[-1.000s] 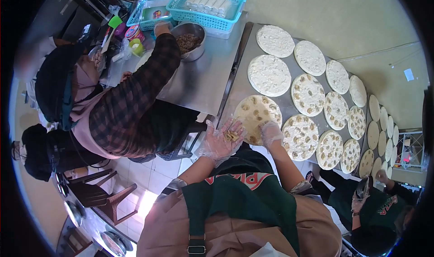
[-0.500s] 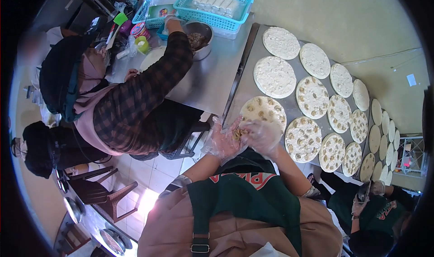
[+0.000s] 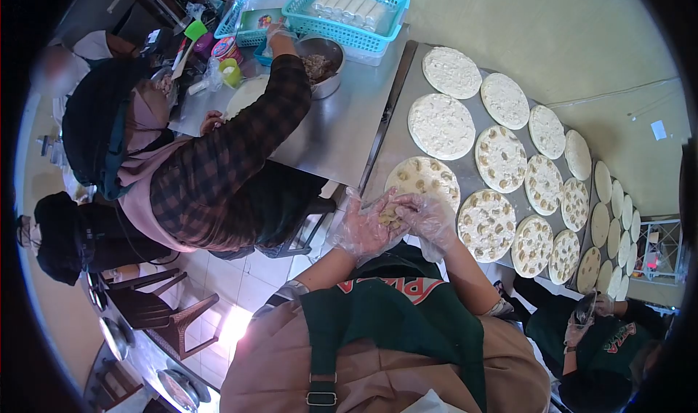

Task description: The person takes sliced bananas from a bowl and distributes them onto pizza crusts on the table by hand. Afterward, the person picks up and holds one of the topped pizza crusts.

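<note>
My left hand (image 3: 360,227), in a clear plastic glove, is cupped with the palm up. It holds a small heap of tan topping slices (image 3: 390,217), possibly mushroom. Over the heap, the gloved fingers of my right hand (image 3: 429,220) close in a pinch on the slices. Just beyond both hands lies a round pizza base (image 3: 422,177) with pale sauce and tan pieces spread on it; its near edge is hidden by my hands. To its right, another topped pizza base (image 3: 486,225) carries the same pieces.
Several more rounds cover the metal table (image 3: 465,167), including a plain white-coated base (image 3: 441,126). At left, a co-worker in a checked sleeve (image 3: 240,147) reaches near a pot of brown filling (image 3: 320,64). A blue basket (image 3: 345,24) stands behind. Another gloved person (image 3: 600,340) works at lower right.
My right hand has shifted slightly right and down, uncovering more of the slices in my left palm. The left hand stays cupped. The co-worker's raised hand has barely moved.
</note>
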